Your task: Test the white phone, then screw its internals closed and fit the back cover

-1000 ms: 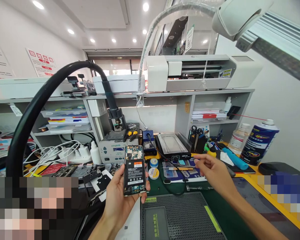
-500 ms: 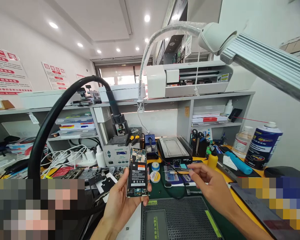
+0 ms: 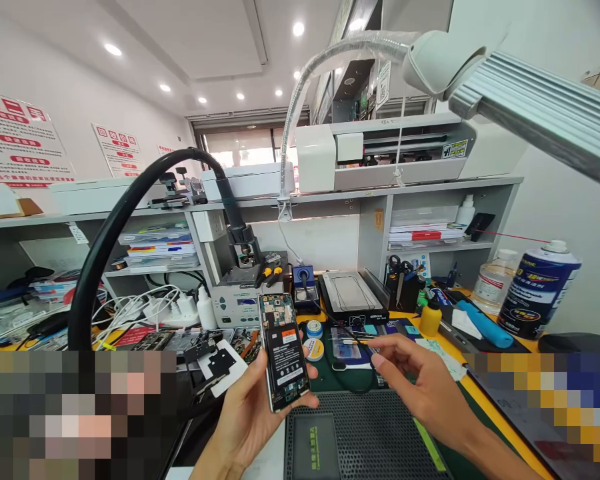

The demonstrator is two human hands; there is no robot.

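Note:
My left hand [image 3: 250,417] grips an opened phone [image 3: 283,351] with its back cover off. The black battery and the circuit boards face me, and the phone tilts slightly left. My right hand [image 3: 420,390] hovers to the right of the phone above the green mat. Its fingers pinch thin tweezers [image 3: 353,338] that point left toward the phone. A black perforated pad [image 3: 365,437] lies just below both hands.
A hot-air station [image 3: 240,301] with a thick black hose [image 3: 130,213] stands behind the phone. A heating plate [image 3: 353,297], solder tins [image 3: 314,340], a yellow bottle [image 3: 431,319], a blue spray can [image 3: 537,290] and a lamp arm [image 3: 530,100] surround the work area. Loose phone parts [image 3: 215,357] and white cables [image 3: 145,308] lie left.
The phone has tilted a little to the left in my left hand. My right hand with the tweezers has drifted left and down, closer to the phone.

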